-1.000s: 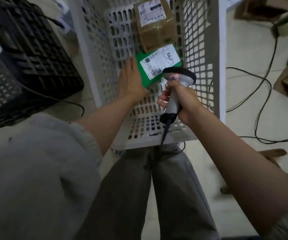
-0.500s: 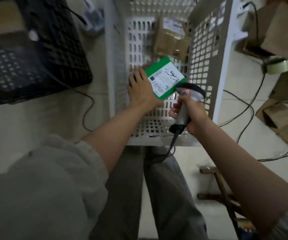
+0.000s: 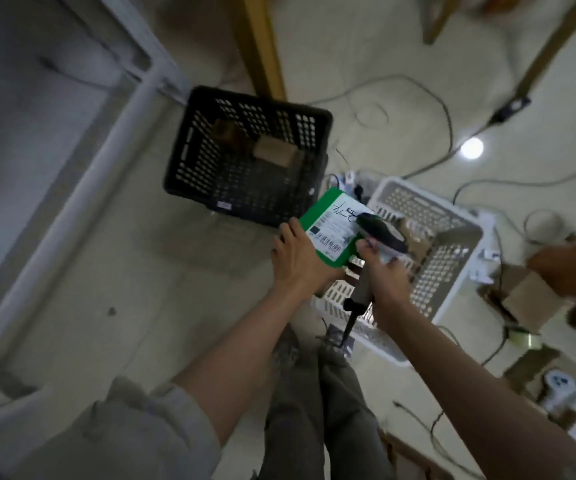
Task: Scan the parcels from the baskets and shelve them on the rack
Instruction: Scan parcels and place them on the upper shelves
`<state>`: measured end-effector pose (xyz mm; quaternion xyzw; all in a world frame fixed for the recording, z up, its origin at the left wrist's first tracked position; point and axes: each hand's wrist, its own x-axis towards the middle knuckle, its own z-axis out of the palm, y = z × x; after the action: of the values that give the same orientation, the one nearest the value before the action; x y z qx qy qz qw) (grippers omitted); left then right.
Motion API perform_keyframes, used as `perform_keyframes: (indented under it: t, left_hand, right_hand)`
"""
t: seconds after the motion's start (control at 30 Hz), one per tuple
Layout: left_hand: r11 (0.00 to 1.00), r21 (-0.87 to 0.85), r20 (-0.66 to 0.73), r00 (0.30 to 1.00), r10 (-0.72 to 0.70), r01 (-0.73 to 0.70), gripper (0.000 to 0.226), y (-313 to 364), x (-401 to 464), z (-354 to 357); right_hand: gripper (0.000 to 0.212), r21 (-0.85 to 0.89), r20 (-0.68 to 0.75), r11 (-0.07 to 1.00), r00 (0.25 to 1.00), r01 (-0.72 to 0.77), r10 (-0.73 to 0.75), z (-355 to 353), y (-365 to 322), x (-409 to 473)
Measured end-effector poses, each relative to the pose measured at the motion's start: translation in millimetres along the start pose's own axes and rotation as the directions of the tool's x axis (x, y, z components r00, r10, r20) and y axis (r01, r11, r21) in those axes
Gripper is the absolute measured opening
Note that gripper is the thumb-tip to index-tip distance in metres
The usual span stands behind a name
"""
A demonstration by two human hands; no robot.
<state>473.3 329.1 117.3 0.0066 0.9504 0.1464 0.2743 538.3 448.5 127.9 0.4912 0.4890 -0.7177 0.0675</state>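
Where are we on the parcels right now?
Done: the green parcel is out of the white basket, held up by the left hand. In hand: the right hand holds the barcode scanner over its label. Left: shelving it on the rack; brown parcels remain in the white basket and the black basket.

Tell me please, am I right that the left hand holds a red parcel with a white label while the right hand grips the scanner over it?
Not quite: the head view shows the parcel is green, not red. The rest stands: the left hand holds it, its white label faces up, and the right hand grips the scanner over it.
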Motion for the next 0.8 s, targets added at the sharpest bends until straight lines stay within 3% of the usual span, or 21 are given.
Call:
perform_keyframes:
  t: [0.13,0.3,0.5,0.73,0.8]
  left_hand:
    - [0.989,-0.138,-0.143,0.987,-0.078,0.059,0.123,-22,-43,-82]
    - [0.932,-0.353,-0.253,0.952,-0.175,0.078,0.116,-74,-106,-169]
    - [0.782,-0.623,-0.353,0.899,-0.259,-0.019,0.048,-154,-194,-249]
    - [0.587,-0.803,-0.328,0.897,-0.296,-0.100,0.041,-217,-299,-313]
    - [0.532,-0.838,-0.333,0.887,-0.320,-0.122,0.044,-227,-322,-330]
  right_hand:
    - [0.036,-0.104,0.125,0.991,0.990,0.080,-0.067,50,-35,-69]
    - [0.020,-0.228,0.242,0.948,0.956,0.224,-0.167,110,-56,-145]
    - [0.059,-0.286,0.471,0.890,0.861,0.355,-0.192,162,-49,-212]
    - [0.022,-0.268,0.657,0.763,0.691,0.588,-0.301,207,-73,-335]
    - [0.021,-0.232,0.707,0.737,0.630,0.635,-0.321,220,-84,-364]
